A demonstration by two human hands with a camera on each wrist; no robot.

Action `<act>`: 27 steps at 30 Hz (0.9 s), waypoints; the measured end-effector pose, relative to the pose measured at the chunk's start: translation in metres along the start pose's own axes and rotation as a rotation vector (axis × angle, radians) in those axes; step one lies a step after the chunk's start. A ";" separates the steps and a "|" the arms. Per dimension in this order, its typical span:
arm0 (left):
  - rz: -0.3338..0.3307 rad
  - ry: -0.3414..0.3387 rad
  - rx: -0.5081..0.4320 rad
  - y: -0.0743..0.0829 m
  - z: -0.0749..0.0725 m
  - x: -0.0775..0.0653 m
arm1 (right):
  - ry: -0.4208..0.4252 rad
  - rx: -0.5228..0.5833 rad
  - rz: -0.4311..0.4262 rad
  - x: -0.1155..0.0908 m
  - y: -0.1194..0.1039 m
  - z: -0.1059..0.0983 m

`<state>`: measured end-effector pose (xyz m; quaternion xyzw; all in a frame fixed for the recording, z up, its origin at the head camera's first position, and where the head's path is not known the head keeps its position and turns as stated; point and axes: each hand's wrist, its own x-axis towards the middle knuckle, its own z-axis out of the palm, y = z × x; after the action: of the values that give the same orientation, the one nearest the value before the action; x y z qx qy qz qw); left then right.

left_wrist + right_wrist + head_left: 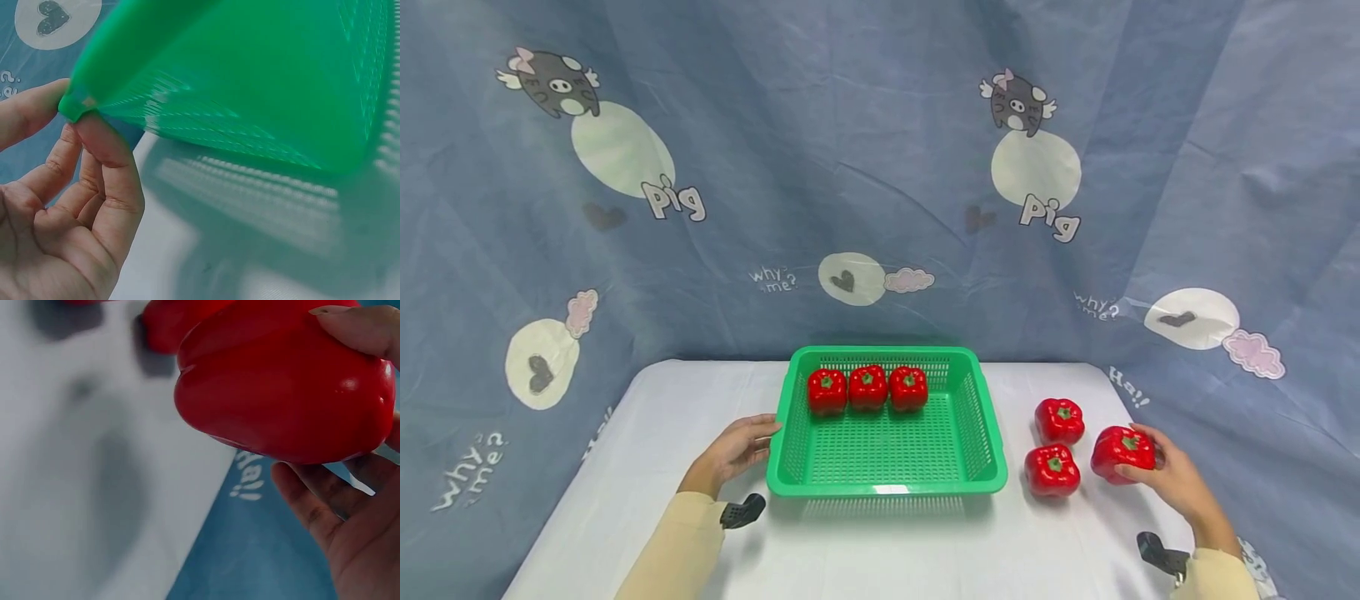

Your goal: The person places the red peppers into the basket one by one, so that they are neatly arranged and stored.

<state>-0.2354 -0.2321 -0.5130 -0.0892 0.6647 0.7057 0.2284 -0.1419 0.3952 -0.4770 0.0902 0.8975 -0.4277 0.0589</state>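
A green plastic basket (887, 490) with slotted sides stands mid-table, three red bell peppers (867, 388) in a row along its back. At its left side, my left hand (737, 450) pinches the rim (76, 107) between thumb and finger. Over at the right, my right hand (1176, 479) grips a red bell pepper (281, 387), thumb on one side and fingers around the other. Its green stem faces up in the head view. Two more red bell peppers, one behind (1060, 421) and one in front (1052, 471), sit between that hand and the basket.
A white-covered table (880, 550) lies under everything. Blue cloth (880, 167) printed with pigs and words hangs behind it and along both sides. A black wrist-worn device (1161, 554) sticks out by the right wrist, another (743, 511) by the left.
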 end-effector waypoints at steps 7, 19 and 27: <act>-0.003 -0.006 -0.013 0.000 0.000 0.001 | -0.009 -0.014 -0.033 -0.002 -0.018 -0.005; -0.012 -0.010 0.032 -0.001 -0.003 0.001 | -0.039 -0.083 -0.124 0.004 -0.050 -0.008; 0.001 -0.021 0.034 0.001 -0.002 0.001 | -0.066 -0.088 -0.157 0.009 -0.069 -0.006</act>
<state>-0.2374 -0.2342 -0.5129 -0.0777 0.6741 0.6953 0.2367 -0.1657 0.3583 -0.4226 0.0030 0.9172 -0.3941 0.0586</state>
